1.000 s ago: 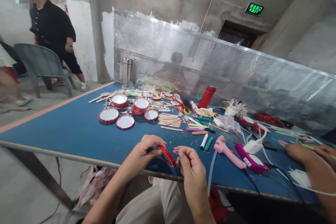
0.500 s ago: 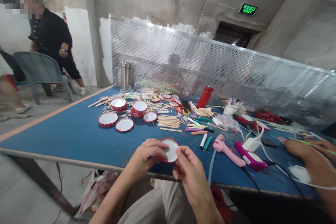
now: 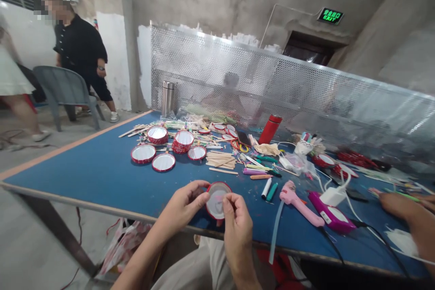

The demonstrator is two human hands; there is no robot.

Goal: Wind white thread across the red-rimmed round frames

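Just above the table's near edge, a small round disc with a red rim and a pale, shiny face is held up between my hands. My left hand grips its left rim with thumb and fingers. Over the right part of the face, my right hand has thumb and forefinger pinched together; whether something small is between them is hard to see. Several similar red-rimmed discs, such as one flat disc and a stack, lie beyond. A pile of wooden craft sticks is behind my hands.
To the right lie markers, a pink glue gun with its glue stick hanging over the edge, and a purple power strip with cables. A red bottle and a steel flask stand behind. Another person's hand works at far right.
The disc has turned, its face now darker and tilted more toward me. My right hand has shifted from its right rim onto the face. The view has swung slightly left.
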